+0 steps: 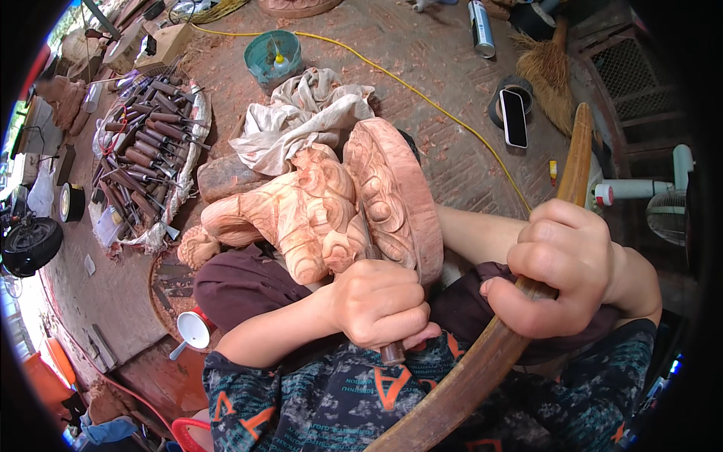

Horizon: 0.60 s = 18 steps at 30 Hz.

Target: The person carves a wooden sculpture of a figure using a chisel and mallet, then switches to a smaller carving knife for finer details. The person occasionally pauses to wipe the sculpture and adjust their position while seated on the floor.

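A carved reddish-wood figure [320, 200] with a round, relief-carved base [418, 218] lies on its side at my lap. My left hand [382, 303] is closed round a chisel [392, 353]. The butt of its handle shows below my fist, and its blade runs up against the carving beside the base; the cutting tip is hard to make out. My right hand [561, 271] grips a long, curved wooden club [474, 358] near its upper part. The club slants across my front, apart from the chisel's butt.
Many wood-handled carving tools [147, 154] lie on a sack at left. Behind the figure are a pale cloth [309, 113], a log [233, 177] and a teal bucket [263, 53]. A yellow cord [422, 94] crosses the floor. At right are a phone [514, 119], broom [550, 75] and fan [668, 215].
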Motion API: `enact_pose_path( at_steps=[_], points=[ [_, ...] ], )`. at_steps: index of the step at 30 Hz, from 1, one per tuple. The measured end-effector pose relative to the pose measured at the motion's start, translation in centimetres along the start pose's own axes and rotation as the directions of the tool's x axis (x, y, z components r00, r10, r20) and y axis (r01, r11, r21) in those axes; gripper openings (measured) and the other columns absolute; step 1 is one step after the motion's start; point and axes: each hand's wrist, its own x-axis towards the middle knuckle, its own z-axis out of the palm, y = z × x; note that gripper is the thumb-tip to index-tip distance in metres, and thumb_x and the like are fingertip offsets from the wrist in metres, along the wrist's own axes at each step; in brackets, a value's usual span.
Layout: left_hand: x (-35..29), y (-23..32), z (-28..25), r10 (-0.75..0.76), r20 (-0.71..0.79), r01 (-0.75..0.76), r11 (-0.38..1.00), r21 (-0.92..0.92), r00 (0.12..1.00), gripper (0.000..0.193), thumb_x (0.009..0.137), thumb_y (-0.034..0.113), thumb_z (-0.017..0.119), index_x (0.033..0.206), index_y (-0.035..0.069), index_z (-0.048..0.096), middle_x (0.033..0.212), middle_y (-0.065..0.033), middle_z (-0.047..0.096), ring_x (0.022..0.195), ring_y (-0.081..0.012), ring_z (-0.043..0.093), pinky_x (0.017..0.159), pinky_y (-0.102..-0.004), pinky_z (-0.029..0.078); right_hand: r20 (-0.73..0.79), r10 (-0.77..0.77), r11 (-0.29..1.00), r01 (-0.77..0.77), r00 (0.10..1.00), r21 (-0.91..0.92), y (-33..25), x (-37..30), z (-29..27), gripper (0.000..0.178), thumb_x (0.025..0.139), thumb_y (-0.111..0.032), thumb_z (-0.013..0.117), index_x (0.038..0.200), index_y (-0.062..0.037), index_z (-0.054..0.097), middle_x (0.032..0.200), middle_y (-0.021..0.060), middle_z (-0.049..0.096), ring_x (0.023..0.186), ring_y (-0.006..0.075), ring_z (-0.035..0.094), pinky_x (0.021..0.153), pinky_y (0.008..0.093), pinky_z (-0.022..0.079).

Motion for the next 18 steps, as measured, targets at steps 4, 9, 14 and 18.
enact_pose_path(
  at_steps=[4, 9, 14, 18],
  points=[
    [-0.45, -0.15, 0.70, 0.043, -0.007, -0.042, 0.995, 0.090, 0.999, 0.033, 0.072, 0.013, 0.073, 0.057, 0.006, 0.045, 0.057, -0.0013, 0.034, 0.044, -0.0151, 0.042, 0.036, -0.0285, 0.032, 0.063, 0.001, 0.997, 0.003, 0.998, -0.075, -0.07, -0.08, -0.30, 0.028, 0.057, -0.008, 0.069, 0.083, -0.0120, 0.059, 0.067, -0.0007, 0.043, 0.050, 0.0105, 0.041, 0.041, 0.0237, 0.028],
    [0.02, 0.47, 0.74, 0.036, 0.039, -0.042, 0.989, 0.142, 0.999, 0.033, 0.068, 0.013, 0.074, 0.057, 0.006, 0.045, 0.057, -0.0015, 0.035, 0.044, -0.0147, 0.042, 0.036, -0.0284, 0.032, 0.036, -0.015, 0.999, 0.017, 0.999, -0.047, 0.03, -0.41, -0.59, 0.030, 0.056, -0.007, 0.070, 0.083, -0.0135, 0.060, 0.065, -0.0013, 0.043, 0.050, 0.0112, 0.041, 0.040, 0.0237, 0.027],
    [-0.01, -0.04, 0.41, 0.007, 0.018, -0.008, 0.997, 0.073, 1.000, 0.031, 0.069, 0.013, 0.074, 0.057, 0.005, 0.046, 0.056, -0.0010, 0.034, 0.044, -0.0147, 0.042, 0.036, -0.0284, 0.031, -0.078, -0.040, 0.998, 0.035, 0.996, -0.061, -0.02, -0.33, -0.07, 0.031, 0.055, -0.006, 0.070, 0.083, -0.0131, 0.060, 0.063, -0.0012, 0.043, 0.049, 0.0118, 0.040, 0.039, 0.0241, 0.027],
    [0.01, -0.38, 0.08, 0.006, -0.043, -0.006, 1.000, -0.007, 0.999, 0.027, 0.070, 0.010, 0.073, 0.059, 0.003, 0.049, 0.054, -0.0012, 0.034, 0.043, -0.0151, 0.042, 0.035, -0.0278, 0.030, -0.045, -0.024, 0.996, 0.021, 0.999, -0.081, 0.03, -0.41, -0.24, 0.030, 0.055, -0.006, 0.068, 0.083, -0.0119, 0.059, 0.062, -0.0007, 0.041, 0.048, 0.0122, 0.038, 0.039, 0.0245, 0.025]
  ],
)
